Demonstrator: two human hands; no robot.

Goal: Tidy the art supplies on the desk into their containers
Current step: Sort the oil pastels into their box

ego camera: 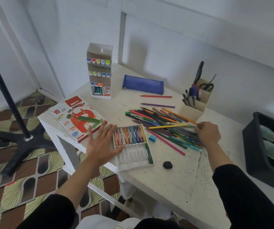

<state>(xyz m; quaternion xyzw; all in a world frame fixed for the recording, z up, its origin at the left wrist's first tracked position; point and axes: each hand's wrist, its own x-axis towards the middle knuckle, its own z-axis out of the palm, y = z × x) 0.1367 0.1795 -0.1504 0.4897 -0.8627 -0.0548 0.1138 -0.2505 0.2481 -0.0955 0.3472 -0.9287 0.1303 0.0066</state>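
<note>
Partly hidden, the fingertips of the right hand (208, 134) curl down into the loose pile of coloured wooden pencils (162, 123) on the white desk (174, 179); whether they grip any is unclear. The left hand (101, 144) spreads its fingers straight, thumb touching the white plastic tray of oil pastels (133, 160), palm down.
</note>
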